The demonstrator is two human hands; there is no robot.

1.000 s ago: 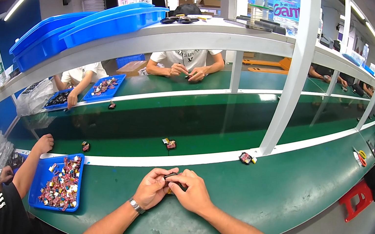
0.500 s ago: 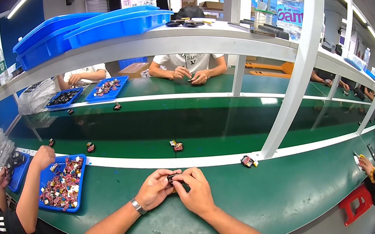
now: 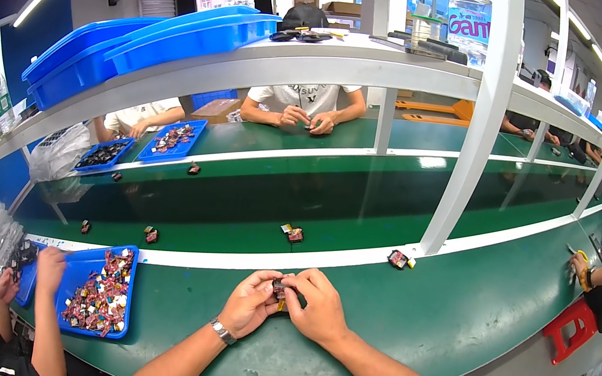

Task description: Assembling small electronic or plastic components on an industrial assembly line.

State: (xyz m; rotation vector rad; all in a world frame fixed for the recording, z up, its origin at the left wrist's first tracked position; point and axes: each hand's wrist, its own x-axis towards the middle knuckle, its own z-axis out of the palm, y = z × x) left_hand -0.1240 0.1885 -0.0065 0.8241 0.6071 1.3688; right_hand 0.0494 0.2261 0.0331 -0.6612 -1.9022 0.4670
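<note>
My left hand and my right hand meet over the near green bench top. Between their fingertips is a small black electronic assembly with reddish parts showing and a bit of yellow below. My left fingers grip its left side while the right thumb and fingers press on its other side, partly hiding it. A similar small assembly with a yellow-and-white piece lies on the white rail ahead to the right. Another one rests on the dark green belt straight ahead.
To my left is a blue tray heaped with small red, white and black parts, a co-worker's hand beside it. A white post holds up a shelf with blue bins. Across the belt, a person handles a small part.
The assembly in my hands has turned, showing more of its reddish side. Pieces on the belt have shifted slightly right. The co-worker's hand at left has moved left from the tray.
</note>
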